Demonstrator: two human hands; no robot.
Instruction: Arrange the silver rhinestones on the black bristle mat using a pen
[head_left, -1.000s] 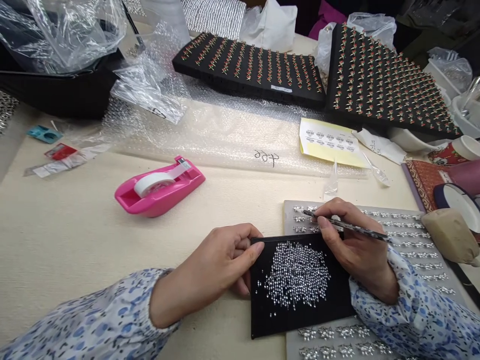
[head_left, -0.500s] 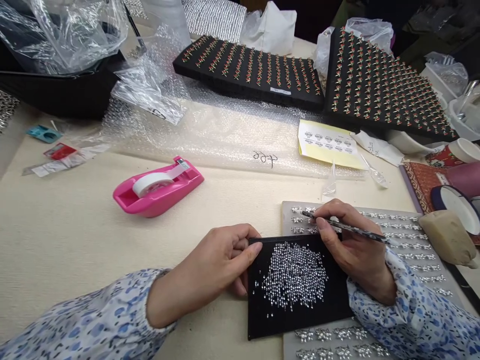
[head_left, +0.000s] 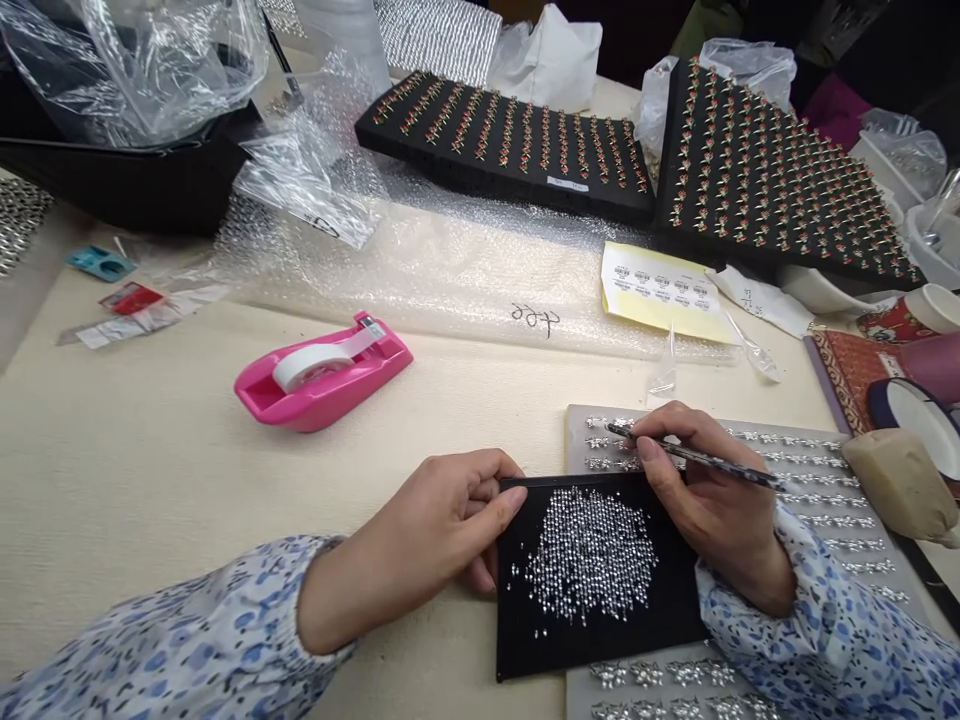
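My left hand (head_left: 442,535) grips the upper left corner of a flat black tray (head_left: 529,645), thumb on top and fingers beneath. Many small sparkling rhinestones (head_left: 592,555) lie on the tray in a dense patch, a few scattered at its left. Between thumb and fingers, my right hand (head_left: 705,500) holds a thin dark pen-like tool (head_left: 720,462), its tip over the grey board (head_left: 577,425) near the upper left rows. Silver flower-shaped pieces (head_left: 836,500) stand in rows on that board. The tray overlaps part of the board and hides some rows.
A pink tape dispenser (head_left: 322,385) stands left of centre. Behind lie bubble wrap (head_left: 450,260), a label sheet (head_left: 660,285) and two black foam boards (head_left: 510,140) with red-and-gold pieces. At right are a beige lump (head_left: 900,485), a tape roll (head_left: 915,420) and a paper cup (head_left: 911,312).
The view has shifted slightly, so the background sits a little farther right. Both hands keep their holds, and the tool tip stays over nearly the same spot on the board.
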